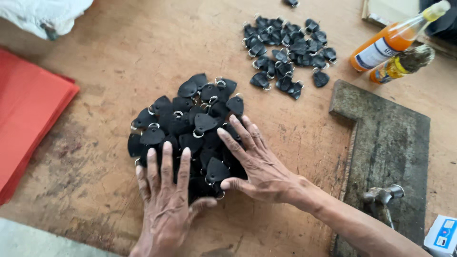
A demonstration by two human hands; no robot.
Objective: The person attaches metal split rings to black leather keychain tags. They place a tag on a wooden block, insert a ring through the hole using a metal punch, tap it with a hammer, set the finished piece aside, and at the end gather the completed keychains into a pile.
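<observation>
— On the bench (pixel 119 62), what is shown?
— A near heap of black tabs (pixel 190 128) is pressed under the left hand (pixel 164 200) and right hand (pixel 259 164), fingers spread flat, nothing gripped.
— Progress?
— A second pile (pixel 288 50) is seen lying well apart.

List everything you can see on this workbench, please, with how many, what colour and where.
Near heap of leather tabs with metal rings: many, black, centre.
Far heap of tabs: many, black, upper middle.
Stray tab: one, black, top edge.
Red sheets: a stack, left.
White bag: one, top left.
Bottles: two, orange and yellow-brown, lying top right.
Stone slab: one, grey, right.
Hammer: one, metal, on slab.
Box: one, white-blue, bottom right.
Workbench: one, brown wood.
Left hand: flat on near heap.
Right hand: flat on near heap.
</observation>
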